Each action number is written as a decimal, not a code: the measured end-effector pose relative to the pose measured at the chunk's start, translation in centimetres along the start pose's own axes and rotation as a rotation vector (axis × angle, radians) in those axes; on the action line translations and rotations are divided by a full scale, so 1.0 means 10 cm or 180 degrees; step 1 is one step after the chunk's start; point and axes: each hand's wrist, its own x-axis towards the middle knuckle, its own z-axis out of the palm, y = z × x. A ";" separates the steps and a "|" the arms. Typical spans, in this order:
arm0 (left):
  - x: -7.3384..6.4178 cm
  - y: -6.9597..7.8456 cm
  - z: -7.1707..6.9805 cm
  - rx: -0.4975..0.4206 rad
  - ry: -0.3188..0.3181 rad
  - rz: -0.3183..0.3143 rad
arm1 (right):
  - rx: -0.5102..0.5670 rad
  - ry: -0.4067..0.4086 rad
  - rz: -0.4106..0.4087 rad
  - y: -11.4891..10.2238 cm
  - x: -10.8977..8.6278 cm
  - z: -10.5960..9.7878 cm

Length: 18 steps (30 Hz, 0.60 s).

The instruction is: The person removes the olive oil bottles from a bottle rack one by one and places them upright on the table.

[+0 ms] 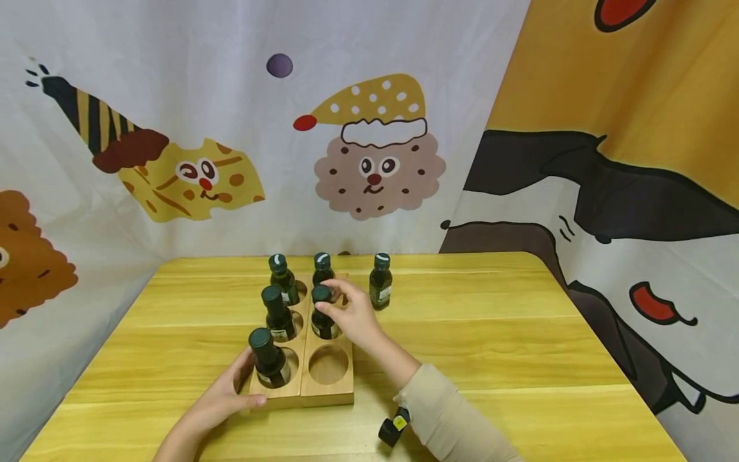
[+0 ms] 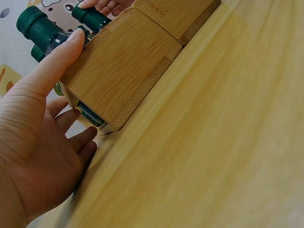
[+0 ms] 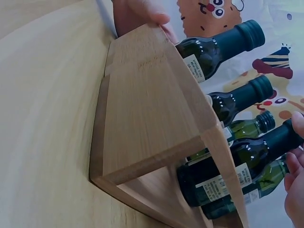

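A wooden bottle rack [image 1: 328, 396] with two columns of round holes stands on the table. My right hand [image 1: 355, 314] pinches the dark green cap of a small glass bottle [image 1: 324, 325] in the right column's middle hole. In the right wrist view this labelled bottle [image 3: 223, 183] leans inside the rack's open side. My left hand [image 1: 222, 394] holds the rack's near left corner, thumb along the front and fingers at the side. Beside it stands a bottle [image 1: 271, 366] in the front left hole. Bare wood shows in the front right hole [image 1: 328, 364].
Behind, bottles [image 1: 279, 317], [image 1: 284, 282] fill the left column, and another bottle [image 1: 322, 269] stands at the right column's far end. One bottle [image 1: 380, 282] stands on the table [image 1: 491, 333] right of the rack. A printed curtain [image 1: 231, 96] hangs behind the table.
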 end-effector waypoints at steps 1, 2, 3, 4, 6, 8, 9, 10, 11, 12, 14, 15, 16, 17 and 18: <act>0.00 0.00 0.00 -0.0001 0.0001 -0.0002 | -0.0001 -0.0004 -0.0001 -0.07 -0.01 -0.02; 0.00 -0.01 0.00 0.0000 0.0002 -0.0001 | 0.0001 -0.0005 -0.0007 -0.13 -0.01 -0.03; 0.00 -0.01 0.00 0.0007 0.0006 -0.0005 | -0.0008 -0.0007 -0.0003 -0.16 -0.01 -0.04; 0.00 -0.01 0.00 0.0016 0.0008 -0.0005 | -0.0008 -0.0002 -0.0007 -0.17 -0.01 -0.04; 0.00 -0.02 0.00 0.0029 0.0013 -0.0016 | 0.0028 0.0032 -0.0070 -0.14 -0.01 -0.04; 0.00 -0.03 0.00 0.0033 0.0017 -0.0033 | 0.0057 0.0079 -0.0139 -0.05 0.01 -0.03; 0.00 -0.03 0.00 0.0034 0.0023 -0.0049 | 0.0069 0.0107 -0.0180 -0.01 0.02 -0.03; 0.00 -0.03 0.00 0.0042 0.0027 -0.0051 | 0.0094 0.0130 -0.0228 -0.01 0.03 -0.03; 0.00 -0.03 0.00 0.0040 0.0035 -0.0064 | 0.0098 0.0149 -0.0263 -0.02 0.03 -0.04; 0.00 -0.03 0.00 0.0046 0.0038 -0.0065 | 0.0109 0.0163 -0.0304 -0.04 0.03 -0.05; 0.00 -0.03 0.00 0.0045 0.0045 -0.0065 | 0.0098 0.0190 -0.0376 -0.07 0.04 -0.08; 0.00 -0.02 0.00 0.0045 0.0046 -0.0047 | 0.0109 0.0201 -0.0415 -0.10 0.04 -0.09; 0.00 -0.02 0.01 0.0050 0.0045 -0.0028 | 0.0105 0.0210 -0.0446 -0.12 0.05 -0.11; 0.00 -0.02 0.01 0.0040 0.0045 -0.0017 | 0.0086 0.0224 -0.0469 -0.14 0.05 -0.12; 0.00 -0.02 0.01 0.0036 0.0038 0.0004 | 0.0086 0.0230 -0.0499 -0.16 0.05 -0.14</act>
